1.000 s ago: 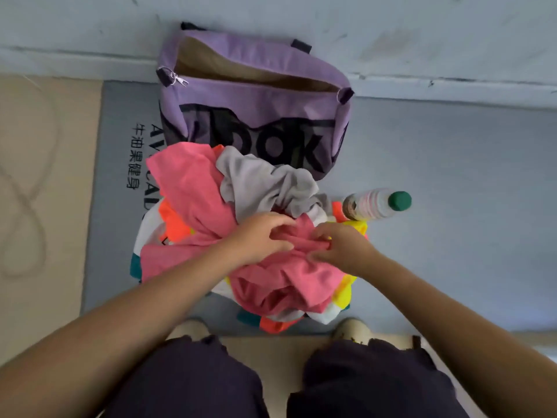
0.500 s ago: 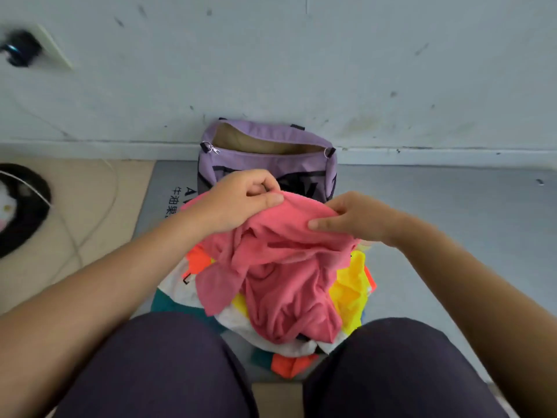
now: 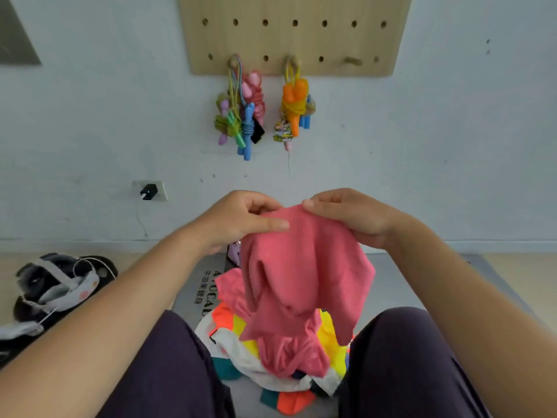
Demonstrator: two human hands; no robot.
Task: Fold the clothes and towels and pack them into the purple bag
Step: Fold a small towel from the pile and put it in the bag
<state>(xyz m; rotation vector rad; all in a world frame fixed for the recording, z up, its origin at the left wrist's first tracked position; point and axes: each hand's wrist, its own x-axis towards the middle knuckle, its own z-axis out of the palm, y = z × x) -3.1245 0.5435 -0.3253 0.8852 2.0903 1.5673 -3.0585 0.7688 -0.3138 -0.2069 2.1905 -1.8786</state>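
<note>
Folding had barely begun, judging by how things lay. Both hands held one crumpled coral-pink cotton garment [image 3: 304,267] up in the air above the heap of bright clothes [image 3: 271,351]: the left hand [image 3: 241,220] pinched its top edge between thumb and curled fingers [image 3: 272,226], and the right hand [image 3: 346,217] gripped the same edge just beside it, fingers closed round the cloth. The garment hung bunched and unfolded, its lower end touching the heap.

That heap, a tangle of orange, yellow, white and teal fabric with more pink among it, sat unsorted on the grey exercise mat [image 3: 193,285] between the person's dark-trousered knees [image 3: 156,366]. Nothing in it looked folded. Of the purple fabric bag [image 3: 233,251] only a small lilac corner showed, beyond the heap and behind the raised garment, so whether anything was packed in it could not be told.

By this reckoning the pink garment needed spreading out and folding first, then every piece in the heap, then the packing; nearly the whole task remained
</note>
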